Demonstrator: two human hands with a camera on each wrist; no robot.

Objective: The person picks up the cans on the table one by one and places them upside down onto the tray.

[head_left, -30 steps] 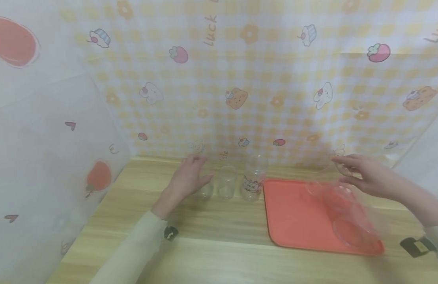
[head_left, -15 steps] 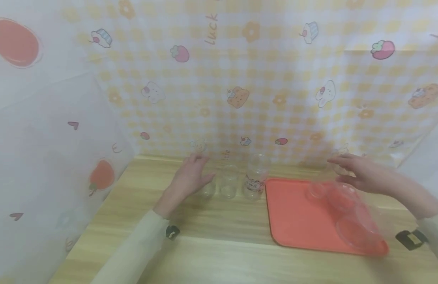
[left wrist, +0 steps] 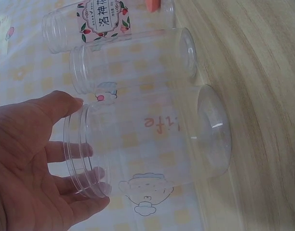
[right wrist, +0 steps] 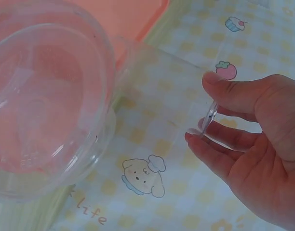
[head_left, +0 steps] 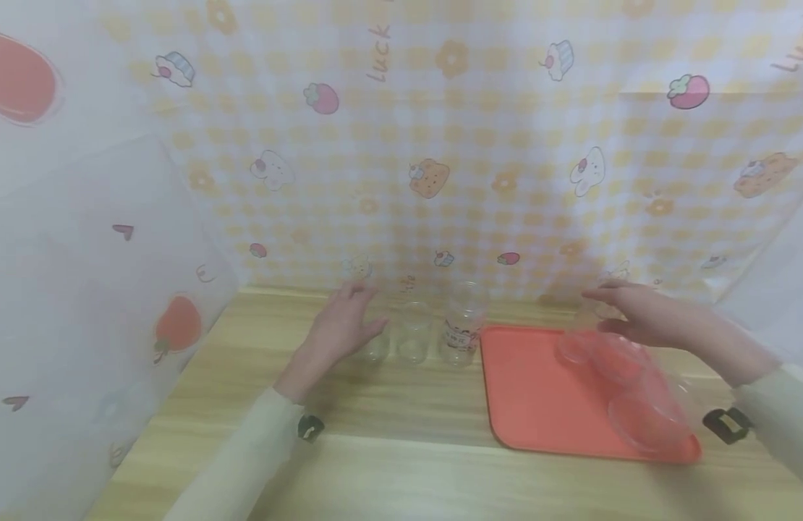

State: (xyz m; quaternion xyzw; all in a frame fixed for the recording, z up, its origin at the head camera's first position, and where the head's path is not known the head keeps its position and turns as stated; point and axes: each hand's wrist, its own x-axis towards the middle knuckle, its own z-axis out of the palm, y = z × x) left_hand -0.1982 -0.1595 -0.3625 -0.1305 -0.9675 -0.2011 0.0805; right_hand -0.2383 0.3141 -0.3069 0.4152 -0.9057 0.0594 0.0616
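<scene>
My left hand (head_left: 339, 318) curls its thumb and fingers round the threaded mouth of a clear plastic jar (left wrist: 152, 139), which stands on the table. Beside it stand a second clear jar (head_left: 413, 340) and a taller jar with a printed label (head_left: 461, 334). At the back of the red tray (head_left: 538, 405), my right hand (head_left: 655, 315) holds the rim of a clear container (right wrist: 157, 86) between thumb and fingers. Its base is at the tray's back part; whether it touches is hard to tell. In the right wrist view, a wide clear container (right wrist: 51, 101) is nearby.
Further clear round vessels (head_left: 642, 427) crowd the tray's right side; their outlines overlap. A patterned checked cloth (head_left: 401, 145) hangs behind the wooden table (head_left: 388, 412), and a white sheet (head_left: 82, 289) hangs at the left.
My right hand has shifted left, and the clear container in it stands more upright than before. The left hand stays at its jar; the view shifts slightly.
</scene>
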